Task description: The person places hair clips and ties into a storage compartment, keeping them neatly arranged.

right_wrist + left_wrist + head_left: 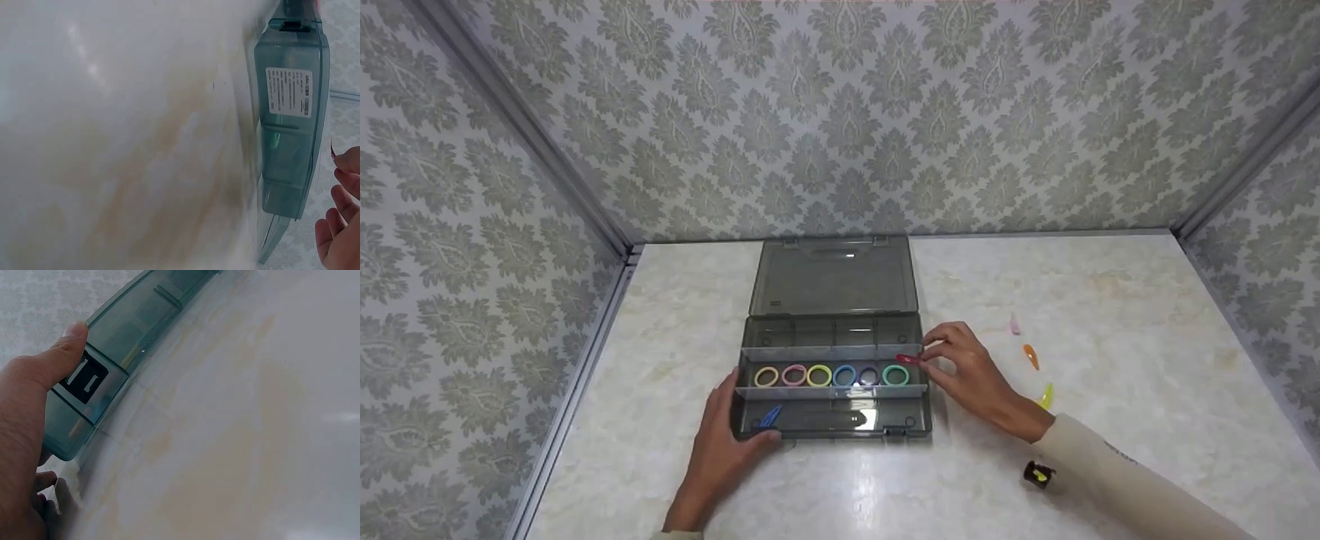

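Pinching red clip [907, 359] over open box [811, 420]

Pale beige sleeves [1140, 474] end at bare hands [971, 375], the right sleeve bearing a small dark marking [1120, 452].

Soft light, white glare on tabletop [862, 487] and box [817, 423], hazy wrist views

Here the case [836, 434] sits on the table [682, 337], lid [834, 277] laid back behind it; six rings [830, 376] line the middle compartment [840, 391], one clip [770, 415] lies front-left by the left hand [724, 442], the right hand [971, 375] holds another clip [907, 359] at the right end, three loose clips [1031, 357] lie farther right.
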Demonstrator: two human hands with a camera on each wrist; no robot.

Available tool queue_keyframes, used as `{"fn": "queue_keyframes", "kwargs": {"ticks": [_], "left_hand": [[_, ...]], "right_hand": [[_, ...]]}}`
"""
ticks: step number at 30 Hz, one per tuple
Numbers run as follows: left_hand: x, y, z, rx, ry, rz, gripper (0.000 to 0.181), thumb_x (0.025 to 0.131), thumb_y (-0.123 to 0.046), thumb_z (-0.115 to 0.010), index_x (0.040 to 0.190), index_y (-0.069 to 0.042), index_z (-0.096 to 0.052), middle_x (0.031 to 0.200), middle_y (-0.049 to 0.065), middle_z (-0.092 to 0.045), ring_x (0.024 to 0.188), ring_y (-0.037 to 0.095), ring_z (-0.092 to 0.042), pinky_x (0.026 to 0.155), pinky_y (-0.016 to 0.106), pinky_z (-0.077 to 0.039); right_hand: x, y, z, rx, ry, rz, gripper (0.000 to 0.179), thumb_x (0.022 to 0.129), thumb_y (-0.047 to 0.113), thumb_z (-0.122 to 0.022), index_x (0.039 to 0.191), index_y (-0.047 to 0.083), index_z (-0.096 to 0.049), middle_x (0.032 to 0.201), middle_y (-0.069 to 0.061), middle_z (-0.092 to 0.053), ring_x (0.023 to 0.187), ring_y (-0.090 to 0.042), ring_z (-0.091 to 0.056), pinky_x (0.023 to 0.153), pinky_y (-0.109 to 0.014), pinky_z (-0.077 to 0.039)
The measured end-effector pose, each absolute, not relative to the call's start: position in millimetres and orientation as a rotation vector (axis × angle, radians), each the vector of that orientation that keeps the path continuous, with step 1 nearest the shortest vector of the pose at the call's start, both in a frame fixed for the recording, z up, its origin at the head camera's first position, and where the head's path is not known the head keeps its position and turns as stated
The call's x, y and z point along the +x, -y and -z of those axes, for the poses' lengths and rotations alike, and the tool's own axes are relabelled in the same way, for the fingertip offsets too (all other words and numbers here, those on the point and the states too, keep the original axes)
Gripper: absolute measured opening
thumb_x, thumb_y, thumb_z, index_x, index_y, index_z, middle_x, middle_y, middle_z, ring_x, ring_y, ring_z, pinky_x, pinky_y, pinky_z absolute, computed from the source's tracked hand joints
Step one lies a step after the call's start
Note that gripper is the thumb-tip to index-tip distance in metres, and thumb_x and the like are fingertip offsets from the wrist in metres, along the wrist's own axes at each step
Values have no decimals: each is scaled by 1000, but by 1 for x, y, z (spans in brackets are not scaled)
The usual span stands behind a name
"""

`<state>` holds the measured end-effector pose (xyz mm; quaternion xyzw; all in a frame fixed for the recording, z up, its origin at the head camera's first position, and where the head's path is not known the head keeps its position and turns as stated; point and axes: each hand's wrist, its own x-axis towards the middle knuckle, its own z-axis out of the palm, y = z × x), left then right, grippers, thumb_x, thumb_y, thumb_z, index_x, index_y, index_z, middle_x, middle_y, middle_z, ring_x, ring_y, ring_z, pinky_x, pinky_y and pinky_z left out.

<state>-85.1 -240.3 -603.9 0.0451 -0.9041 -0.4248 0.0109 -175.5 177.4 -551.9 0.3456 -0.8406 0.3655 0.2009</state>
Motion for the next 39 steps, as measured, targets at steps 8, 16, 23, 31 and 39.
{"fn": "queue_keyframes", "kwargs": {"ticks": [8,16,23,31,39], "left_hand": [[-85,240,605,156,2814,1338,130,78,-70,-92,177,-27,-20,176,10,-29,164,36,-30,132,64,-26],[-84,241,606,157,2816,1335,130,78,-70,-92,177,-28,-20,177,10,-28,165,36,-28,132,65,-26],[-84,242,606,150,2822,1348,130,79,-70,-92,178,-28,-18,179,10,-26,166,38,-24,132,67,-25],[-84,242,605,149,2823,1347,128,81,-69,-91,178,-27,-18,179,11,-25,168,41,-19,133,67,-23],[-84,241,606,162,2819,1362,128,80,-68,-92,178,-29,-18,179,11,-26,166,38,-25,132,67,-25]], "right_hand": [[-172,-164,552,1000,2367,-995,11,90,0,-90,93,6,-82,117,-11,-71,120,-28,-63,95,-47,-61],[-170,-151,552,1075,2349,-993,12,90,0,-91,92,8,-81,116,-12,-71,119,-27,-63,98,-47,-61],[-168,-139,553,1135,2339,-998,6,95,6,-88,95,8,-83,118,-11,-72,119,-27,-63,99,-45,-60],[-168,-126,552,1215,2320,-985,9,92,1,-89,95,7,-82,119,-9,-72,119,-26,-63,97,-44,-61],[-169,-113,541,1255,2346,-964,3,96,5,-85,98,5,-83,122,-9,-71,122,-26,-62,96,-43,-63]]}}
